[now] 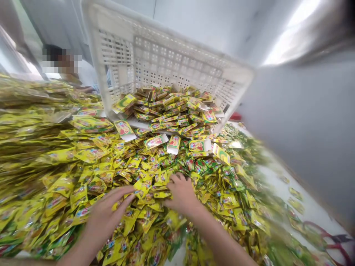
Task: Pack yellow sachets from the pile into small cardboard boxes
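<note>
A deep heap of small yellow sachets [97,183] with printed fronts, with some green ones [201,166] among them, lies under both hands. My left hand [109,207] reaches in from the lower left, its fingers stretched forward and the thumb apart, tips touching yellow sachets. My right hand [181,194] lies just across from it, fingers bent down onto the heap and thumb spread toward the left. A few sachets lie between the two hands. Neither hand clearly grips one, though the right fingertips are partly hidden.
Beyond the hands a white plastic crate [177,40] lies tilted on its side, with many small yellow cartons [172,111] inside and some spilled in front. Red-handled scissors [330,236] rest on the white table [277,166] at right. Another person [85,72] is at the far left.
</note>
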A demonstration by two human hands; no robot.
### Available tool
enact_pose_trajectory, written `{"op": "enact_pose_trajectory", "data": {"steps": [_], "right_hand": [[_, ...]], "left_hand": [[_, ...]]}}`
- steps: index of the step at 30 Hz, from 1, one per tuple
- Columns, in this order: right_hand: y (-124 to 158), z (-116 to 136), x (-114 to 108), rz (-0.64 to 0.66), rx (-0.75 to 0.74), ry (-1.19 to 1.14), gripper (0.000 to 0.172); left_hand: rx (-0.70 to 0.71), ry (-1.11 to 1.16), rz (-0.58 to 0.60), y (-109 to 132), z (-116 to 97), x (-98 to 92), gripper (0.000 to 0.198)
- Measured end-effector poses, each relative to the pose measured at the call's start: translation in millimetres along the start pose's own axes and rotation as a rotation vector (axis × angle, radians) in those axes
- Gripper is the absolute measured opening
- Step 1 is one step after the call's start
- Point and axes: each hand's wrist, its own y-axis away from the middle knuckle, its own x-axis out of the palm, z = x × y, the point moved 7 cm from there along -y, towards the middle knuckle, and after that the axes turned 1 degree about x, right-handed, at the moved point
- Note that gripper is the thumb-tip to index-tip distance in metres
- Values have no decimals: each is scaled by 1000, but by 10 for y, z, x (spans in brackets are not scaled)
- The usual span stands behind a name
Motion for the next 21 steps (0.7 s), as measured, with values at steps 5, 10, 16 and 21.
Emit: {"op": "enact_pose_trajectory", "data": {"steps": [5, 10, 16, 21], "right_hand": [[338, -78, -79, -42, 62, -44, 37], [564, -96, -194, -53, 43, -151, 47], [424, -78, -493, 79, -91, -190, 37], [-373, 57, -490, 68, -58, 104, 23]], "left_hand": [[54, -351, 200, -1157, -213, 1045, 50], [4, -531, 234, -1330, -230, 1357, 74], [165, -591, 377, -699, -360, 1419, 30], [252, -558, 405, -463, -480, 1459, 33]]}}
